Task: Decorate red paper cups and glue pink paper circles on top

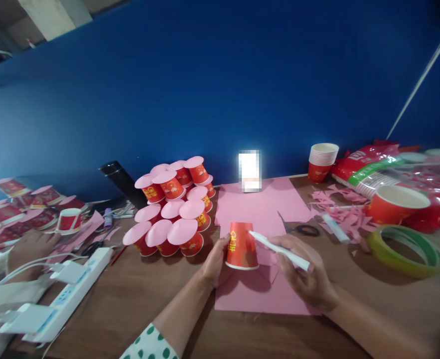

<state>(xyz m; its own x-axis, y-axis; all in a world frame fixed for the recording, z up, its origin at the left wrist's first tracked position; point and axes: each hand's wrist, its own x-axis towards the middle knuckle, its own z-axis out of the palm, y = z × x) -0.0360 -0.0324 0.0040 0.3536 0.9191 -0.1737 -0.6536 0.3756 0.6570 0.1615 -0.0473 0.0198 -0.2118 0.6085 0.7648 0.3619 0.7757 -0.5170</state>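
Gripping the red cup: my left hand has its fingers closed against the side; the cup is upside down, white rim lowest.
White pen: I have it pinched in the fingers of my right hand, tip at the cup's upper side; from here I cannot tell whether they touch.
Pink sheets: spread under the cup, from the bench's far edge toward its near edge.
Disc-topped cups: stacked left of the sheets, nearer the far edge.
Bench's right side: I see a tape roll, pink scraps and, by the far edge, nested cups.
Bench's left side: another person's hand near a white power strip.
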